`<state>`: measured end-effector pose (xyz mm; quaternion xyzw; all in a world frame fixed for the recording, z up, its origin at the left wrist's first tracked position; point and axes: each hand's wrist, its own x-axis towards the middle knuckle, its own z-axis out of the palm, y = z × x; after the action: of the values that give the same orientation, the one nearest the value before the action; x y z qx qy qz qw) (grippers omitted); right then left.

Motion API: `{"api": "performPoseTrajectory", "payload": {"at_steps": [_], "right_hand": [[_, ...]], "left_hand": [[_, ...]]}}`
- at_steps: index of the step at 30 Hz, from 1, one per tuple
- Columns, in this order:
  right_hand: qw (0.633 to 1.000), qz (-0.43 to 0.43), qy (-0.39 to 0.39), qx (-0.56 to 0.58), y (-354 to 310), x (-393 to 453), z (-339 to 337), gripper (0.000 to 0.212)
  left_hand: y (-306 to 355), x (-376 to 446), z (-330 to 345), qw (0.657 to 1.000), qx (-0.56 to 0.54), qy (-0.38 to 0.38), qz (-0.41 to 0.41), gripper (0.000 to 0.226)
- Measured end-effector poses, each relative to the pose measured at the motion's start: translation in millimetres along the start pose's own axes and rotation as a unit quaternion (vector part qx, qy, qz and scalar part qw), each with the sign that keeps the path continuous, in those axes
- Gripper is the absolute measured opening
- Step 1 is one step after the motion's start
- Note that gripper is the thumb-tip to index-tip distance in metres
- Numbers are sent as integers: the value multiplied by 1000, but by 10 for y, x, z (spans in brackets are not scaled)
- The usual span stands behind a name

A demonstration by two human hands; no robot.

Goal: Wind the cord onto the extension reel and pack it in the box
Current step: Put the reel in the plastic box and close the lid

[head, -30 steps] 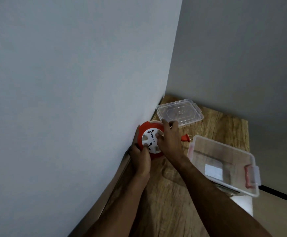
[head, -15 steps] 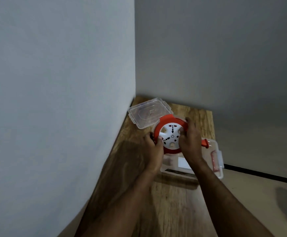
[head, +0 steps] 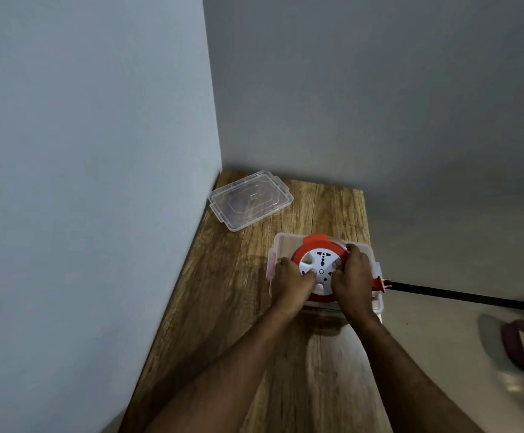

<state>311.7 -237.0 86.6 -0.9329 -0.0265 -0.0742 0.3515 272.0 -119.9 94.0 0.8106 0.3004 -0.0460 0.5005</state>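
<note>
From the head camera, no brand, label or readable writing shows on anything; the reel [head: 318, 267] bears only dark socket slots on its white face inside an orange rim. Both forearms reach forward from the near edge of the tabletop [head: 238, 307]. The left hand [head: 288, 284] lies palm down on the reel's left side, its fingers [head: 309, 274] curled onto the white face and grasping the reel. The right hand [head: 352, 279] covers the reel's right side, fingers wrapped over the orange rim and grasping it too. The reel sits flat, face up, within the walls of the clear box [head: 277, 248], which stands at the tabletop's right edge, about midway along it. An orange plug [head: 381, 282] sticks out just beyond the right hand, over the box's right wall; the cord itself is not visible. The clear lid [head: 251, 200] lies flat near the far left corner, well apart from the box.
</note>
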Motion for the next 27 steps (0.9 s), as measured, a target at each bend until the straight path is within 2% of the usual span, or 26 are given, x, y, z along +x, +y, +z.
{"api": "performPoseTrajectory", "payload": {"at_steps": [6, 12, 15, 20, 27], "right_hand": [[998, 17, -35, -49, 8, 34, 59, 36], [993, 4, -80, -83, -50, 58, 116, 30], [989, 8, -121, -83, -71, 0, 229, 34], [990, -19, -117, -82, -222, -60, 396, 37], [985, -30, -126, -115, -355, -101, 475, 41]], "left_hand": [[66, 72, 0, 997, 30, -65, -36, 96], [70, 110, -24, 993, 30, -82, -74, 115], [6, 134, -93, 992, 89, -60, -73, 116], [-114, 192, -273, 990, 114, -42, -64, 113], [-246, 151, -341, 988, 153, 22, -23, 88]]}}
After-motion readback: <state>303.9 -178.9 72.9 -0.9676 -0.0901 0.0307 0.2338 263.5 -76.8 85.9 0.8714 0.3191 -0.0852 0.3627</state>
